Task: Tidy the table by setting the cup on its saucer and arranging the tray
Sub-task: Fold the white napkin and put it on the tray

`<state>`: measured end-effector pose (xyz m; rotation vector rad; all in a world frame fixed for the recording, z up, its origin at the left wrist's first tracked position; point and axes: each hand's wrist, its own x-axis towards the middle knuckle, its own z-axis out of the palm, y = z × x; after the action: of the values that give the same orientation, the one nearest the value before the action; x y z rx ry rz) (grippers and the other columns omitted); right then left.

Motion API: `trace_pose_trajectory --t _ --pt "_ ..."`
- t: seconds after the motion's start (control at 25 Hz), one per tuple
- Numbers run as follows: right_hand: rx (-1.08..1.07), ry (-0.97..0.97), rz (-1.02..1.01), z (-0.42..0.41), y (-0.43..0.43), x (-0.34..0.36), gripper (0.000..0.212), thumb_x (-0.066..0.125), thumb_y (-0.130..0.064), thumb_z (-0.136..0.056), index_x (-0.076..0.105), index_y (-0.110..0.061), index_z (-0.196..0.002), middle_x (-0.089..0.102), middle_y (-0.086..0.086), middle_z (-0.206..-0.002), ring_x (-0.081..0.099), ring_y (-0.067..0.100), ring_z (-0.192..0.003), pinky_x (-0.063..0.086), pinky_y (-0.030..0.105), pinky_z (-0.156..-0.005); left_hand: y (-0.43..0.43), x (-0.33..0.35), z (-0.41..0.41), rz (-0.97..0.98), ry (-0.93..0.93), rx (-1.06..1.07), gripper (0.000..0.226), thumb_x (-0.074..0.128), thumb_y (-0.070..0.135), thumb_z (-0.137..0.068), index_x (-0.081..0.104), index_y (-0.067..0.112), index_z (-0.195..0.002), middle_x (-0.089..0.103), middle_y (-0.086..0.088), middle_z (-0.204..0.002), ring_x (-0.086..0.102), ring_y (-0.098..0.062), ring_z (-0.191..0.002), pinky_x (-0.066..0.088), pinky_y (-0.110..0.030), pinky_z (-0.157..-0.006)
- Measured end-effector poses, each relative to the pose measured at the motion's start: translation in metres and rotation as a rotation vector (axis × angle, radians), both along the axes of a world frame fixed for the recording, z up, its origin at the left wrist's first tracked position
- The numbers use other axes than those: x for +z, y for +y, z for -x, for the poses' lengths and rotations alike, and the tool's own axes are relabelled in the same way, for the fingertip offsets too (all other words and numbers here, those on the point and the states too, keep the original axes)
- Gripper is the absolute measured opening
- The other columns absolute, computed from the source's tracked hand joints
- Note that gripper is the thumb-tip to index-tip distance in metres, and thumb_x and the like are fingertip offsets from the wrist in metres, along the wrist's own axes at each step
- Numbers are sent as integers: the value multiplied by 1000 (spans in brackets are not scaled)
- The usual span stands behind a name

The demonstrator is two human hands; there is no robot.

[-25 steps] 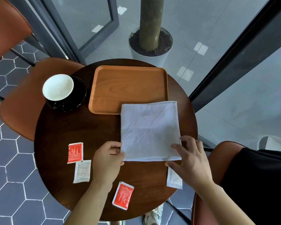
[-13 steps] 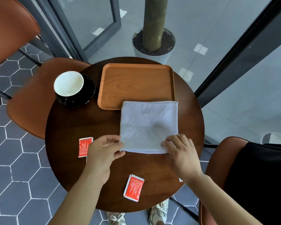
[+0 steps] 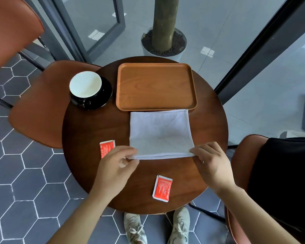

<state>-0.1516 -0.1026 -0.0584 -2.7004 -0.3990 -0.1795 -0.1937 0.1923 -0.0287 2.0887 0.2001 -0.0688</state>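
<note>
A black cup with a white inside (image 3: 85, 85) stands on its black saucer (image 3: 106, 95) at the far left of the round dark table (image 3: 88, 138). An empty wooden tray (image 3: 156, 86) lies at the far middle. Just in front of it a folded white napkin (image 3: 159, 132) lies flat, its far edge touching the tray's near rim. My left hand (image 3: 115, 166) pinches the napkin's near left corner. My right hand (image 3: 212, 164) pinches the near right corner.
One red sachet (image 3: 106, 147) lies left of my left hand, partly hidden by it, and another red sachet (image 3: 162, 188) lies near the table's front edge. Orange chairs (image 3: 42, 103) stand left and right. A potted trunk (image 3: 164, 25) is behind the table.
Both hands went from resting by the napkin's near edge to pinching its two near corners. The napkin slid toward me and now barely overlaps the tray. The camera view shifted.
</note>
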Motion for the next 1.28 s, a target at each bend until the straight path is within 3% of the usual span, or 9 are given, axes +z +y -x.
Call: trace_pose_trajectory --t 0.2,0.52,0.64,0.72,0.8,0.92,1.0,1.12,1.28 --pt "10 62 -78 0 -3 3 23 81 3 -73 76 -12 -90 74 -2 -88 63 27 -84 55 36 -62 -7 -10 11 -344 -201 -63 21 82 -3 -75 78 6 -93 75 -6 -95 71 -24 -85 58 -32 -76" --pt "77 120 -79 10 -22 7 19 82 -5 -75 73 -17 -86 70 -8 -84 63 22 -86 55 34 -59 -10 -19 40 -314 -158 -34 25 84 -1 -73 80 14 -93 75 5 -94 71 -14 -85 58 -28 -74" --pt "86 149 -99 8 -23 5 20 81 -4 -75 72 -17 -86 69 -8 -86 63 20 -87 56 38 -59 -3 -21 37 -118 7 -57 36 67 17 -76 74 31 -109 64 26 -119 58 1 -117 48 -21 -96" --pt "86 176 -116 3 -22 4 20 79 -4 -76 72 -17 -89 70 -8 -89 64 18 -89 57 38 -63 -6 -28 13 -128 38 -107 47 50 35 -83 62 36 -128 46 26 -145 33 3 -142 34 -25 -111" --pt "94 190 -119 3 -22 1 21 79 -4 -76 72 -17 -91 71 -8 -91 66 16 -89 58 37 -65 -16 -46 -19 -483 -20 -298 57 36 49 -99 33 31 -153 16 7 -166 0 -12 -154 16 -38 -124" --pt "94 197 -120 3 -22 -1 24 81 -4 -75 73 -19 -93 72 -9 -92 68 14 -88 59 34 -65 -24 -69 -54 -906 24 -511 76 11 66 -98 -10 25 -158 -22 -7 -165 -27 -25 -150 -5 -47 -125" --pt "90 196 -125 1 -21 0 25 82 -3 -74 73 -18 -93 72 -8 -93 69 13 -88 59 33 -66 -22 -76 -59 -983 40 -551 79 3 70 -95 -18 23 -156 -27 -8 -164 -29 -26 -149 -7 -48 -124" --pt "77 197 -155 -2 -17 4 25 82 -1 -74 75 -15 -93 74 -4 -93 71 16 -88 60 37 -68 -22 -61 -60 -868 37 -540 80 1 70 -93 -10 26 -158 -20 -2 -166 -25 -19 -151 -6 -45 -125" --pt "40 240 -243 -9 -10 13 19 78 -6 -80 74 -16 -97 74 -5 -93 70 15 -86 60 39 -69 -10 -28 -15 -280 71 -369 72 33 84 -84 40 43 -143 37 20 -151 15 14 -140 22 -28 -117"
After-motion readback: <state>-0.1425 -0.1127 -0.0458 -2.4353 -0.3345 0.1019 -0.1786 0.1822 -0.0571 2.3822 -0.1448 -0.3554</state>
